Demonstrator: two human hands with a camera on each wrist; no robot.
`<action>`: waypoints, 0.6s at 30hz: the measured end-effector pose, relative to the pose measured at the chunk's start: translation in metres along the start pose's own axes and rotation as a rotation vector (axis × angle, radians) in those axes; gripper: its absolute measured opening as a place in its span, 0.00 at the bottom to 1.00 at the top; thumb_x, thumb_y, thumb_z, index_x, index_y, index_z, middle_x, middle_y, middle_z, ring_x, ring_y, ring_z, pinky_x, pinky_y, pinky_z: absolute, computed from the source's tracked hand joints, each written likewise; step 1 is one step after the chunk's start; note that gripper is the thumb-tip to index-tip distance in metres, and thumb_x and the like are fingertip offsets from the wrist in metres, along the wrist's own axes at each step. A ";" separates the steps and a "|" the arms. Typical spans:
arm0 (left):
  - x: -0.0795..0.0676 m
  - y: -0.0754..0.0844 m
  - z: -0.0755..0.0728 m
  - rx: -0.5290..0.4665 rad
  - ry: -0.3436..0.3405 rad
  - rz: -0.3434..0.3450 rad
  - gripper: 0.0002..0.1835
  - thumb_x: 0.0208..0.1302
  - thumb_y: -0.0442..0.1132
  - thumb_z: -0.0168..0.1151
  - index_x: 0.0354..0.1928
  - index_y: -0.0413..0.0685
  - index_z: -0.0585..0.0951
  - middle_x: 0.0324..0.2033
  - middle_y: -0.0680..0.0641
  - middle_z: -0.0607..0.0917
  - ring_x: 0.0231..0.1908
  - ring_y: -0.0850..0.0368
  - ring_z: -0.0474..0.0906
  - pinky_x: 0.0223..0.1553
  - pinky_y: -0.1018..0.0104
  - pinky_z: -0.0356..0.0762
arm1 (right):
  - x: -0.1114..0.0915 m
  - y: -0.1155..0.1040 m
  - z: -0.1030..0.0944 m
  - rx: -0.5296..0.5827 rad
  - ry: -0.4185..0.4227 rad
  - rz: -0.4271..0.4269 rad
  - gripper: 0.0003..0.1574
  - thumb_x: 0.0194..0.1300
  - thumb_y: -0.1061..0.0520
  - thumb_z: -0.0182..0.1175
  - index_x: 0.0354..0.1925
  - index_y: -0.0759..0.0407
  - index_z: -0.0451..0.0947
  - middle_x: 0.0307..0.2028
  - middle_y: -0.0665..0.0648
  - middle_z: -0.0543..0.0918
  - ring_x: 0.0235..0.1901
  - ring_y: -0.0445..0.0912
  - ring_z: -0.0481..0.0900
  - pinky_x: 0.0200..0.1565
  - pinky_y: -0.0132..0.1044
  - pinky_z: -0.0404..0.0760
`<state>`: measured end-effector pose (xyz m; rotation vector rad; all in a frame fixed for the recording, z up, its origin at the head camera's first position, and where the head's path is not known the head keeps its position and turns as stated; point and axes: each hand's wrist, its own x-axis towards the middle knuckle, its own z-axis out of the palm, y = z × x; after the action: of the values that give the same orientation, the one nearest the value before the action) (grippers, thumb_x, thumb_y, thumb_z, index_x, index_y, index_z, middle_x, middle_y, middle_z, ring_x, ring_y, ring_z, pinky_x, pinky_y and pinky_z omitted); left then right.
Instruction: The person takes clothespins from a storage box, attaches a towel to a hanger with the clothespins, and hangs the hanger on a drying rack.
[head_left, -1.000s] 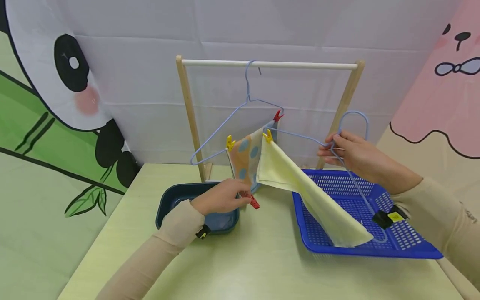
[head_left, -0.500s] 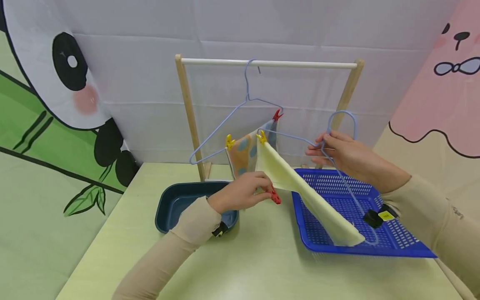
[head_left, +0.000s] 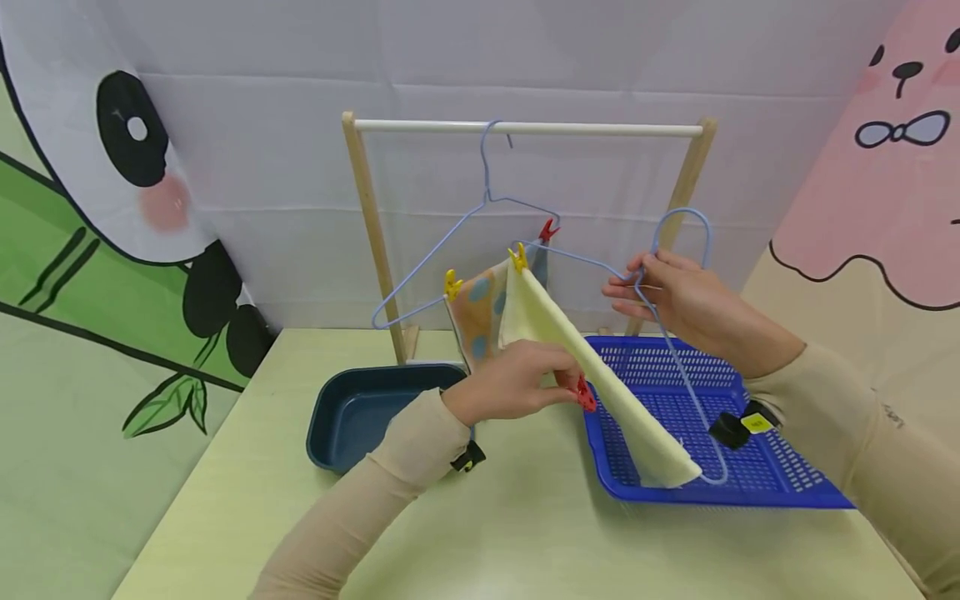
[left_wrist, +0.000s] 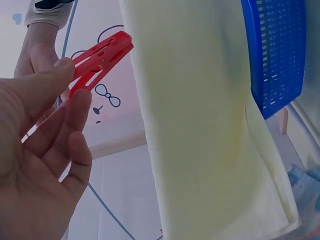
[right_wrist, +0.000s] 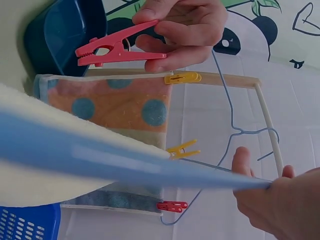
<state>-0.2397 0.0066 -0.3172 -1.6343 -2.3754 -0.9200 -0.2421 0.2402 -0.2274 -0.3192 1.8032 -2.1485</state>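
My left hand point(head_left: 525, 382) pinches a red clothespin point(left_wrist: 102, 60) between thumb and fingers, just in front of a pale yellow cloth point(head_left: 600, 379). With my right hand point(head_left: 686, 304) I hold a blue wire hanger point(head_left: 678, 358) near the base of its hook. The yellow cloth hangs over this hanger's lower bar; a yellow clothespin point(head_left: 518, 257) clips its upper left corner. Its other end, near the hanger's lower right corner, shows no clip. In the right wrist view the red clothespin point(right_wrist: 120, 47) has its jaws pointing away from my fingers.
Behind stands a wooden rack with a white rod point(head_left: 600, 129). A second blue hanger point(head_left: 427, 262) hangs there with a dotted cloth point(head_left: 476, 312) clipped by a yellow and a red clothespin. A dark teal basin point(head_left: 352, 417) stands left, a blue basket point(head_left: 630, 492) right.
My left hand has moved right with the red clothespin, from beside the basin to the front of the yellow cloth. My right hand and its hanger have shifted slightly left and up.
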 end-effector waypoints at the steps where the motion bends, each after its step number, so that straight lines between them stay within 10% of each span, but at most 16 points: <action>1: 0.002 0.001 0.000 -0.006 0.004 0.012 0.05 0.57 0.37 0.68 0.31 0.50 0.79 0.29 0.57 0.79 0.31 0.68 0.74 0.36 0.78 0.71 | 0.000 0.000 0.000 0.006 -0.001 -0.003 0.16 0.76 0.53 0.38 0.46 0.66 0.60 0.44 0.62 0.70 0.49 0.48 0.78 0.52 0.38 0.74; 18: 0.030 0.018 0.013 0.092 0.005 0.190 0.05 0.54 0.36 0.70 0.33 0.46 0.84 0.31 0.54 0.84 0.32 0.63 0.76 0.40 0.80 0.68 | 0.003 0.002 -0.004 0.037 -0.019 -0.009 0.15 0.76 0.53 0.37 0.44 0.64 0.62 0.43 0.62 0.71 0.48 0.49 0.79 0.52 0.38 0.75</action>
<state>-0.2330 0.0422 -0.3081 -1.7816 -2.1767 -0.7681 -0.2465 0.2428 -0.2301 -0.3377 1.7525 -2.1751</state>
